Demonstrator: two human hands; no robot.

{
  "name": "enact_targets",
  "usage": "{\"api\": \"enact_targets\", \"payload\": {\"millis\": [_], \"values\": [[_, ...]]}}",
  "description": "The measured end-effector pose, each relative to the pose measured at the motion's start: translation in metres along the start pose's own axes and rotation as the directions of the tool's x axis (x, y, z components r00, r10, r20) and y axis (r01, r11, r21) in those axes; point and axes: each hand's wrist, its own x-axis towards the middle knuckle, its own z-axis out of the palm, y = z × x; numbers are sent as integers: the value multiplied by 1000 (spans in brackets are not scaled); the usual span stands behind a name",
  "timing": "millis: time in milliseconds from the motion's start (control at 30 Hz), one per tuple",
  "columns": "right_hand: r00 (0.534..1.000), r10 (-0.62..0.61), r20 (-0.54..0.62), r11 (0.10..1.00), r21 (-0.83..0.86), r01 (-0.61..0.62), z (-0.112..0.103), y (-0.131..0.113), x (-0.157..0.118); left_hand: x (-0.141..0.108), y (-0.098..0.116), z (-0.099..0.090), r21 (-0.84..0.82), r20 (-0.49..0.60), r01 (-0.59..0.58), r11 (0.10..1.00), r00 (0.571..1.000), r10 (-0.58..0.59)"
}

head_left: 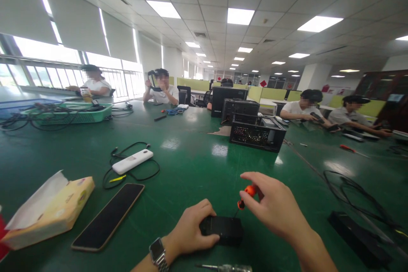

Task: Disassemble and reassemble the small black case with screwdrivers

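My left hand grips the left end of a small black box on the green table, thumb in front and fingers behind. An orange and black screwdriver stands tilted over the box, its thin shaft reaching down to the box's top. Around its handle curls my right hand, thumb against it and index finger raised; the other fingers are mostly hidden. A second screwdriver with a clear handle lies at the bottom edge, close to the box.
On the left are a tissue pack, a phone and a white power bank with cables. A black adapter with cable lies right. Farther back stand an opened computer case and a green basket. Several people sit around the table.
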Motion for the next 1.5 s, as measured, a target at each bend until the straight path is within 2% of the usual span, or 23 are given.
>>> {"api": "enact_targets", "payload": {"millis": [800,1033,1200,1367,1500], "values": [[1000,19,15,997,72,-20,-1,0,0,0,1,-1,-11,19,37,999,999,-37],[991,123,45,992,-35,-121,-7,-4,-1,0,-1,1,-1,21,38,999,999,-38],[999,46,23,999,10,-46,-6,-4,0,-1,-2,1,-1,20,37,999,999,-37],[995,87,54,996,-35,-85,-5,-4,-1,-1,0,0,1,15,35,999,999,-35],[1000,16,16,1000,5,-16,-6,-5,0,0,1,0,-4,17,40,999,999,-40]]}}
